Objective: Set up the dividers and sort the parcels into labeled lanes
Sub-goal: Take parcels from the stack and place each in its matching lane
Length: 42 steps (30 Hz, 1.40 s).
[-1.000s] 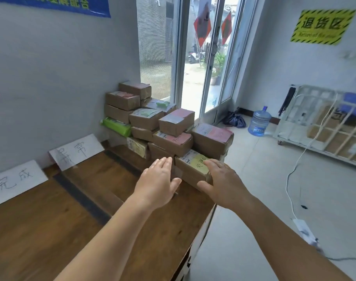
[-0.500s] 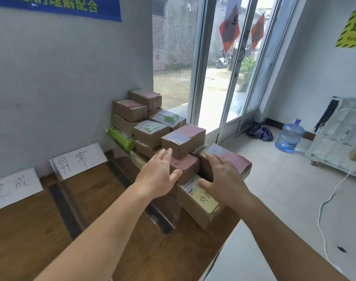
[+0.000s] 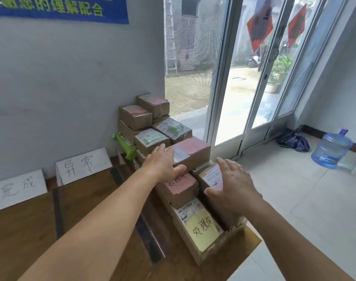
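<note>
We have the parcels still heaped at the right end of the wooden table [image 3: 20, 236], hard against the wall and the glass door [image 3: 260, 78]: a box with a pink label [image 3: 190, 152] on top, a second pink-labelled box [image 3: 178, 187] under it, and a box with a yellow handwritten label [image 3: 201, 230] nearest the table's edge. Our left hand [image 3: 162, 164] hovers over the top pink box, fingers straight and spread, gripping nothing; our right hand [image 3: 232, 186] sits over a box with a barcode label [image 3: 212, 175], fingers likewise open, though contact is unclear. Dark divider strips [image 3: 57, 211] already lie across the table, and two handwritten lane signs [image 3: 82, 166] lean on the wall. So we judge the lanes set up and the sorting scarcely begun, since no parcel lies in them.
</note>
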Motion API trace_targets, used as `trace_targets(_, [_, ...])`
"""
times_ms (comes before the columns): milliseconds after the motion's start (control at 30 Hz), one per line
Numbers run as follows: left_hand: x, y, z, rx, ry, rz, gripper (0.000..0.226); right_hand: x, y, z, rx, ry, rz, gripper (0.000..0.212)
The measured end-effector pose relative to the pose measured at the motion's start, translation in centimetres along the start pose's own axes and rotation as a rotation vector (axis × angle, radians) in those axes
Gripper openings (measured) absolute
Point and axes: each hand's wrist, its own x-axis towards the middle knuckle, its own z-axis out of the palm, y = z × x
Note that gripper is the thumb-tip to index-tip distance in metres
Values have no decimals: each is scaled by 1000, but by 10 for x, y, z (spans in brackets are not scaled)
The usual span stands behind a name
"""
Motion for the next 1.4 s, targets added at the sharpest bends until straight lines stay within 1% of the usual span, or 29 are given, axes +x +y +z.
trace_targets(133, [12, 2, -2, -11, 17, -43, 81, 11, 2, 2, 19, -6, -30, 97])
trace_targets(267, [19, 3, -1, -10, 55, -42, 77, 18, 1, 2, 36, -18, -52, 94])
trace_targets(367, [18, 2, -1, -38, 90, -3, 80, 22, 1, -1, 35, -33, -76, 94])
trace_targets(500, [8, -2, -6, -116, 209, 100, 84, 27, -3, -10, 69, -22, -131, 97])
trace_targets(600, [-7, -9, -16, -148, 274, 173, 89, 33, -13, -19, 104, 0, -172, 102])
trace_targets(700, [-29, -18, -26, -129, 282, 217, 91, 38, -23, -26, 114, 30, -232, 105])
trace_targets(800, [-51, -26, -34, -111, 282, 235, 92, 43, -35, -30, 77, -12, -297, 111])
trace_targets(967, [-92, -45, -44, -94, 244, 232, 94, 30, -56, -35, 11, -175, -443, 116])
trace_targets(1100, [-123, -58, -43, -29, 268, 218, 94, 4, -73, -27, 39, -147, -468, 113])
trace_targets(1167, [-140, -61, -37, -37, 308, 164, 96, -13, -83, -20, 62, -107, -437, 112])
trace_targets(1233, [-157, -59, -26, -145, 357, 63, 100, -31, -94, -12, 96, -50, -374, 109])
trace_targets(1300, [-174, -52, -11, -342, 403, -69, 102, -50, -104, -3, 141, 23, -294, 106])
trace_targets(1333, [-182, -47, -4, -460, 410, -129, 99, -60, -109, 2, 173, 56, -256, 106])
trace_targets(1400, [-195, -37, 11, -685, 359, -205, 80, -82, -116, 12, 232, 98, -205, 107])
